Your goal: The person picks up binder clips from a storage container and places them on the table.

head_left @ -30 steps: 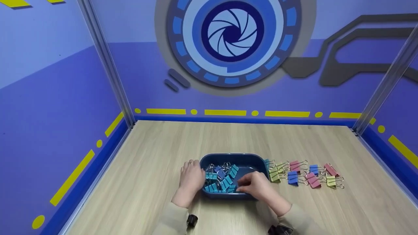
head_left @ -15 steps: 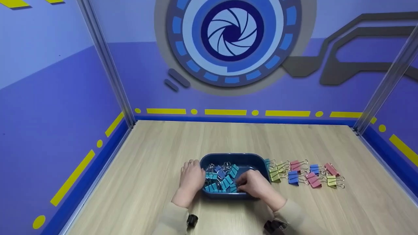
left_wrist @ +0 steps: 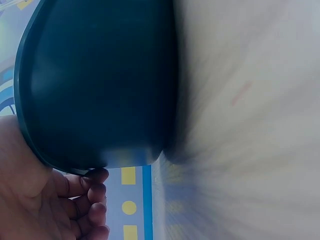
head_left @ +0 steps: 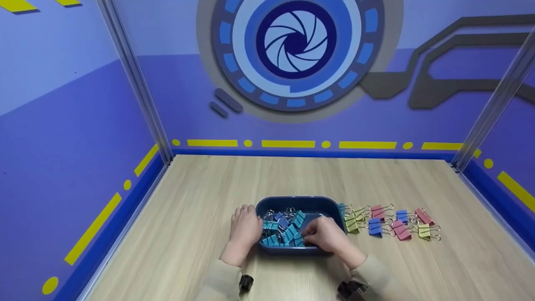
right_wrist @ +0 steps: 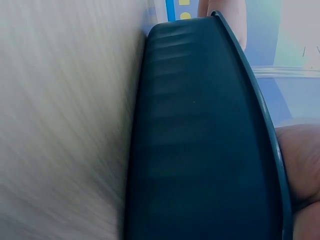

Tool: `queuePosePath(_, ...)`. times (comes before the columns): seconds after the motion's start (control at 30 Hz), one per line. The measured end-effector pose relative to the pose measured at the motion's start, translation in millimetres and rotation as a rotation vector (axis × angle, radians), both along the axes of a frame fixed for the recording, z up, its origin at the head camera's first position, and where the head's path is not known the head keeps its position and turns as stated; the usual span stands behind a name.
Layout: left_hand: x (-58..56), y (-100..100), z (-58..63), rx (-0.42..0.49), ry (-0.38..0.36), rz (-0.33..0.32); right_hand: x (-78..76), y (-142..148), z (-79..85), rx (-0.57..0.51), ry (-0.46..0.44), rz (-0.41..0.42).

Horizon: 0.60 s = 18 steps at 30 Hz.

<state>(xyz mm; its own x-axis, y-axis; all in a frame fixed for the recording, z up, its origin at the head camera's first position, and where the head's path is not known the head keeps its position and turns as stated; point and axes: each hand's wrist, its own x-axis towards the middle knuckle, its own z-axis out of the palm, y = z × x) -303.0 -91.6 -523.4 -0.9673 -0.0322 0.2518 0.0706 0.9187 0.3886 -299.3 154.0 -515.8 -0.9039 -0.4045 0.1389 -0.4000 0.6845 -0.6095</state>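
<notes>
A dark blue plastic box [head_left: 313, 202] stands on the wooden table with several teal binder clips and a blue-purple binder clip [head_left: 281, 220] in its left part. My left hand [head_left: 245, 225] grips the box's left rim; in the left wrist view its loosely bent fingers [left_wrist: 97, 192] lie outside the wall, while the thumb tip is hidden. Inside the box, near the front wall, my right hand [head_left: 326, 236] pinches a teal binder clip [head_left: 298, 240] with thumb and forefinger. Its fingertips are partly hidden, and the right wrist view shows mostly the box's outer front wall [right_wrist: 200, 125].
To the right of the box lie two rough rows of binder clips, among them a yellow clip [head_left: 352, 225], a blue clip [head_left: 375, 227] and a pink clip [head_left: 401, 230]. Printed panels [head_left: 234, 125] wall off the table's back and sides.
My right hand's fingertips have come together at the teal clip near the front wall, and that clip has shifted slightly. My left hand has stayed on the rim.
</notes>
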Motion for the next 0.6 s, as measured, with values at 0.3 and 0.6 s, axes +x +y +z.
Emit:
queuePosePath(0.3, 0.9, 0.9, 1.0, 0.010, -0.004, -0.001, -0.6, 3.7, 2.4, -0.079, -0.027, -0.040)
queuePosePath(0.6, -0.3, 0.3, 0.3, 0.010, 0.004, 0.002, -1.9, 9.7, 9.2, -0.165, -0.036, -0.065)
